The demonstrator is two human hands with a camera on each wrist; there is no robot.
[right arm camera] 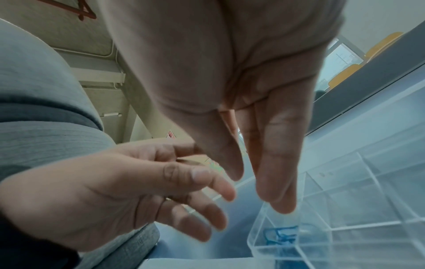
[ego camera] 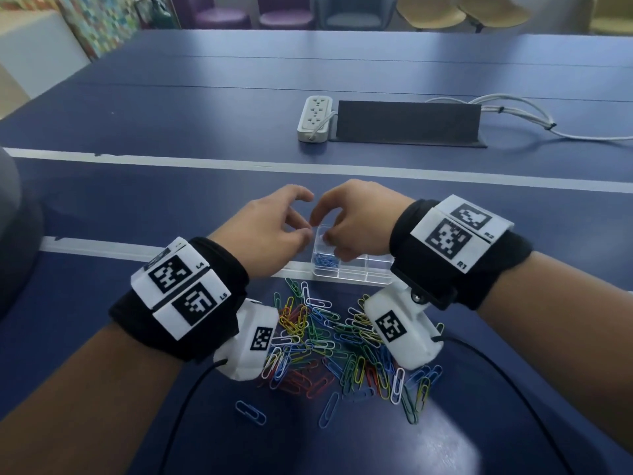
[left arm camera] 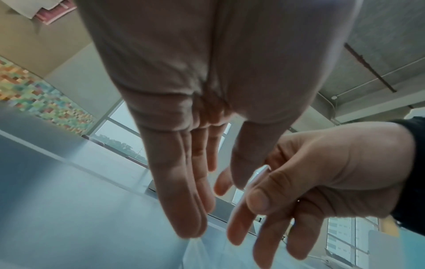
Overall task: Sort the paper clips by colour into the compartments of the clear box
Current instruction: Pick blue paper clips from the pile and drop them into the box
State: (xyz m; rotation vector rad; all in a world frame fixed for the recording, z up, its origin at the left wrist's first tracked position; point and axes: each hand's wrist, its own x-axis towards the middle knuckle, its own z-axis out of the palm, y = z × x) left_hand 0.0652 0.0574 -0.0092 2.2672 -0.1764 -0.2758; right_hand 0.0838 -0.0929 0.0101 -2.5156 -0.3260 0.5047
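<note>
A clear compartment box [ego camera: 376, 279] stands on the blue table, just beyond a loose pile of mixed-colour paper clips [ego camera: 335, 344]. Its left compartment holds several blue clips [ego camera: 323, 260] [right arm camera: 280, 234]; the other visible compartments look empty. Both hands hover over that left end, fingertips close together. My left hand [ego camera: 301, 221] [left arm camera: 200, 200] has relaxed fingers and holds nothing that I can see. My right hand [ego camera: 329, 234] [right arm camera: 260, 191] points its straight fingers down at the box rim [right arm camera: 345, 227], with no clip visible between them.
A white power strip [ego camera: 315, 120], a dark upright panel [ego camera: 407, 123] and white cables [ego camera: 513, 111] lie farther back. Two stray blue clips [ego camera: 250, 411] sit near the front of the pile. Black wrist-camera cords [ego camera: 496, 371] trail toward me. Chairs line the far edge.
</note>
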